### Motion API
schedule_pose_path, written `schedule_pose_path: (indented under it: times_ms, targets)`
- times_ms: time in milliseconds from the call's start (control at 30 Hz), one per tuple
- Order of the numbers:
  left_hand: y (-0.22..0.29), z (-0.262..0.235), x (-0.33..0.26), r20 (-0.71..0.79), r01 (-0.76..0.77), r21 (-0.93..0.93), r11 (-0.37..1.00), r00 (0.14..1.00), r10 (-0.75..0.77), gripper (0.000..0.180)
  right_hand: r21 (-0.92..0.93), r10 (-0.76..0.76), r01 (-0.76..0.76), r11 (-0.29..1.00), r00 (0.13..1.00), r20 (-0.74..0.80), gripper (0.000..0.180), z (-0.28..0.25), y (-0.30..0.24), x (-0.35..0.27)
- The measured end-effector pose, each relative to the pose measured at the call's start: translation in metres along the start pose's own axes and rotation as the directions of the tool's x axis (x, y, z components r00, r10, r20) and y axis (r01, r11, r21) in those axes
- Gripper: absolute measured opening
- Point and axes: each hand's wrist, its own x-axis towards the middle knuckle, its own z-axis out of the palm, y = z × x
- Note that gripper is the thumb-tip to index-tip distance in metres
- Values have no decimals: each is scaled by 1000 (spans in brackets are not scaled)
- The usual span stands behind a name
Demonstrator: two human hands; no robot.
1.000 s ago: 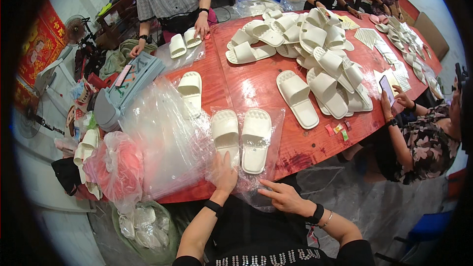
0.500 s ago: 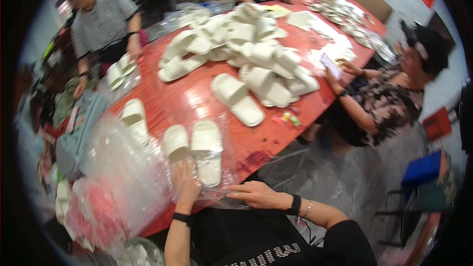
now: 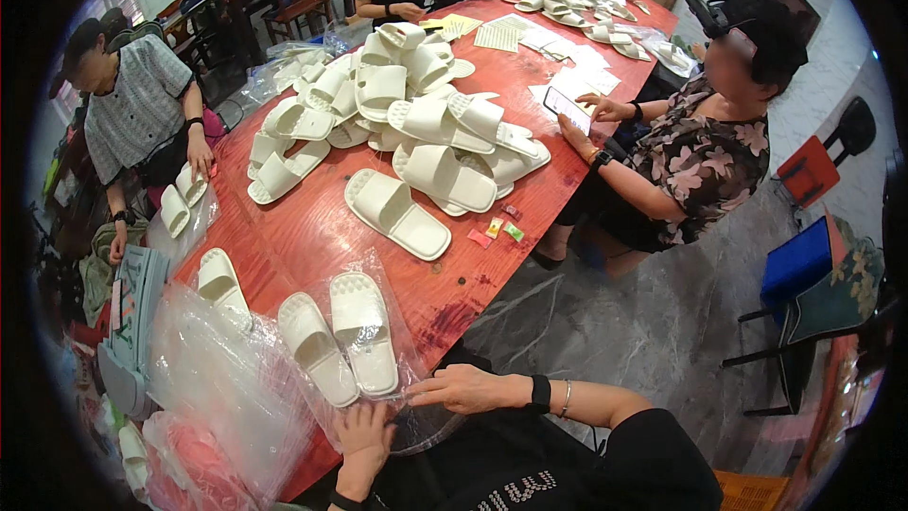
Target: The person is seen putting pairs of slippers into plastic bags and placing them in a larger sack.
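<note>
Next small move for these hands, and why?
Probably fold the near end of the clear bag under: both slippers appear to lie inside, loose film extends past them toward the wearer, and the left hand and right hand are at that end.

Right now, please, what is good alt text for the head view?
The wearer's left hand and right hand touch clear plastic around two white slippers on a red table; beyond lies a heap of slippers, and a co-worker holds a phone.
</note>
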Motion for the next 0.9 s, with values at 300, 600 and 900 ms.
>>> schedule_pose_path:
  times_ms: [300, 600, 900]
  targets:
    - [-14, -20, -80, 58, -208, 180, 961, 978, 200, 51, -45, 46, -34, 998, 953, 300, 45, 3, 13, -6]
    - [-11, -28, -79, -203, 60, 130, 990, 979, -33, 20, 160, 184, -204, 966, 974, 129, 55, -10, 5, -20]
    - [-18, -39, -64, -540, 54, 137, 989, 841, 29, 24, -435, 46, 32, 900, 985, 167, 54, 8, 27, -22]
